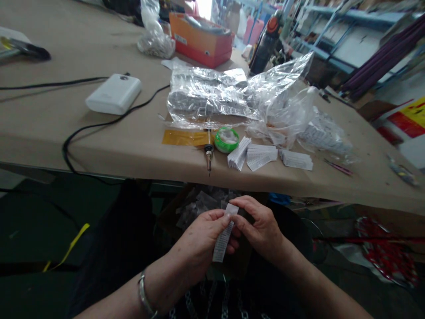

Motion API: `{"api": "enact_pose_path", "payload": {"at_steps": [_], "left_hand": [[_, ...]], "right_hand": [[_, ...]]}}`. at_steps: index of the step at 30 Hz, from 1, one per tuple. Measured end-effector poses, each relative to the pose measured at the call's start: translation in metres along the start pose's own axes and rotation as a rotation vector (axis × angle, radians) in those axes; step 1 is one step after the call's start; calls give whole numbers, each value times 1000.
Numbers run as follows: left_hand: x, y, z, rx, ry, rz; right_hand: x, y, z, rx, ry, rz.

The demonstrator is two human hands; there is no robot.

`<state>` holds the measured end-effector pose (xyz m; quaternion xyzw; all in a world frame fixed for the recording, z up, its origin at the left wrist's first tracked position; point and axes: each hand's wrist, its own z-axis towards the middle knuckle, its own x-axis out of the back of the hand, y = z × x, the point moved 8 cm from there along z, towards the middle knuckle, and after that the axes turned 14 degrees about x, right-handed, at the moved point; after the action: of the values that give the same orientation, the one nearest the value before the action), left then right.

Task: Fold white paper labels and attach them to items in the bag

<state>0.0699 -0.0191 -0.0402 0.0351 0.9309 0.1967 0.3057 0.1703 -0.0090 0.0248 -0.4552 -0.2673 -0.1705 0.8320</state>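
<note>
Below the table edge, both hands hold one narrow strip of white printed paper (221,243). My left hand (199,232) pinches it near its upper part, thumb on top. On the strip's upper end close the thumb and fingers of my right hand (260,221). The strip hangs slanted, its lower end free. Beneath the hands is a box with many clear plastic pieces (206,201), partly hidden. On the table just beyond lie fanned stacks of similar paper strips (261,155), a green-rimmed roll (226,140) and a soldering iron (209,155) whose tip overhangs the front.
Crumpled clear plastic bags (212,95) spread across the table (139,146). Behind them stands an orange box (202,40). A white power bank (114,94) sits left beside a black cable (78,130). Pink tweezers (338,167) lie right.
</note>
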Motion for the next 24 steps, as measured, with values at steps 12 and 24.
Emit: {"api": "enact_pose_path", "payload": {"at_steps": [12,24], "left_hand": [[-1,1,-1,5,-14,1],[7,10,-4,-123,55,54]], "right_hand": [[-5,-3,1,35,-15,-15],[-28,40,-1,-500,121,541]]}}
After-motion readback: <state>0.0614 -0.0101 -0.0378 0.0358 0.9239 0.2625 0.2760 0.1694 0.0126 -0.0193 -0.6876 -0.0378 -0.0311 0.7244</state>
